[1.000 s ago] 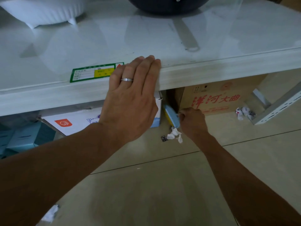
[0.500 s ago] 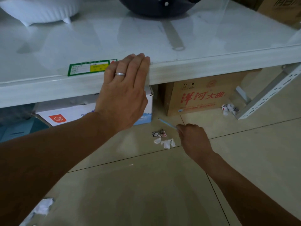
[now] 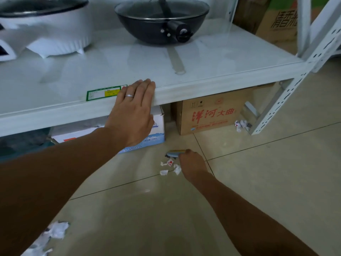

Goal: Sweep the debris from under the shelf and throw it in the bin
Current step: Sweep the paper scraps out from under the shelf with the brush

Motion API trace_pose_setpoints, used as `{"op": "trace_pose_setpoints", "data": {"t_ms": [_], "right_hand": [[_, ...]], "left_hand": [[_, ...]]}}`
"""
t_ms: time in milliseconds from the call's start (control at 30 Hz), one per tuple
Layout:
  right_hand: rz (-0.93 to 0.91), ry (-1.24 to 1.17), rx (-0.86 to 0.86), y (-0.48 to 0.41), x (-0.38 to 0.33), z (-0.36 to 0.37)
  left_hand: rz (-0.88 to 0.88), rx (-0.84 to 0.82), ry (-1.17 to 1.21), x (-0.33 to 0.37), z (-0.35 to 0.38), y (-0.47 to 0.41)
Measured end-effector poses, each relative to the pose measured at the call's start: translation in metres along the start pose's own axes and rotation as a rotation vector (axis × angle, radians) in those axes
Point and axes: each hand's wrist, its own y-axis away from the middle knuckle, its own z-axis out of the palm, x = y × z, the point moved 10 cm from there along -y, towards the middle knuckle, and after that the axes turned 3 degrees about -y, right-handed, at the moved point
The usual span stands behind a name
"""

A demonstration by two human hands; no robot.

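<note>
My left hand (image 3: 133, 109) lies flat against the front edge of the white shelf (image 3: 203, 87), fingers together, holding nothing. Low on the tiled floor, my right hand (image 3: 191, 163) is closed around a small blue brush (image 3: 174, 153) whose head points left. Just below the brush lie several torn paper scraps (image 3: 169, 167), one with a red mark. A second clump of crumpled paper (image 3: 241, 125) sits by the shelf's right leg. More white scraps (image 3: 49, 235) lie at the bottom left near my forearm.
Under the shelf stand a brown carton (image 3: 212, 113) with red characters and a white-and-blue box (image 3: 147, 137). A perforated white upright (image 3: 280, 106) slants at the right. On the shelf sit a black wok (image 3: 162, 21) and a white cooker (image 3: 51, 30).
My right hand has drawn the brush and the scraps out from under the shelf toward me. The view has pulled back and up. My left hand stays on the shelf edge.
</note>
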Motion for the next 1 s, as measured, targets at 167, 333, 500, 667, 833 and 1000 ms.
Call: {"op": "trace_pose_setpoints", "data": {"t_ms": [167, 333, 500, 667, 833, 1000], "right_hand": [[-0.062, -0.077, 0.104, 0.05, 0.001, -0.011], [0.192, -0.314, 0.364, 0.087, 0.112, -0.037], [0.492, -0.514, 0.616, 0.126, 0.228, -0.048], [0.548, -0.496, 0.701, 0.109, 0.286, -0.064], [0.502, -0.503, 0.777, 0.043, 0.316, -0.083], [0.537, -0.364, 0.652, -0.028, 0.33, -0.076]], "left_hand": [[0.041, -0.066, 0.006, -0.003, -0.004, 0.0], [0.078, 0.011, 0.041, 0.024, -0.017, -0.013], [0.247, 0.034, 0.057, 0.104, -0.026, -0.064], [0.331, 0.057, 0.045, 0.162, -0.035, -0.122], [0.294, 0.109, 0.01, 0.171, -0.026, -0.135], [0.317, 0.166, 0.004, 0.171, -0.025, -0.137]]}}
